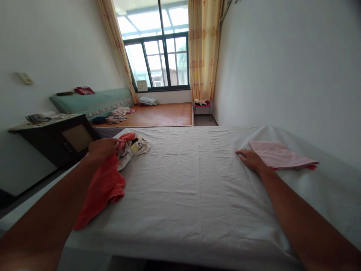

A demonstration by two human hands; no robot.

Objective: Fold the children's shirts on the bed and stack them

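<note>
A bed [191, 180] under a plain white sheet fills the lower half of the view. At about 9 o'clock on it, the left hand [102, 148] has its fingers closed on a red cloth [105, 184], which drapes from the grip down over the bed's left edge. Just beyond the hand, touching the red cloth, lies a small heap of pale clothes [134, 147] with a yellow and black patch.

At about 3 o'clock the right hand [251, 158] rests flat on the sheet, fingers loosely spread and holding nothing; their tips touch the near edge of a folded pink cloth [278, 155]. The middle of the bed between the two hands carries only wrinkles, so nothing stands between them.

At 10 o'clock, beside the bed, stands a dark cabinet [60, 141] whose top carries papers and small items too blurred to name. Beyond it, at 11 o'clock, a green cushion [93, 101] leans along the left wall, with a red item [84, 90] on top. At 12 o'clock lies a platform covered by a woven mat [166, 114], with scattered clothes [120, 114] on its left part. Behind it is a window [160, 56] flanked by yellow curtains [203, 49], with a small clock [141, 85] on the sill. At 1 o'clock a pink stool [202, 105] holds a pale object.
</note>
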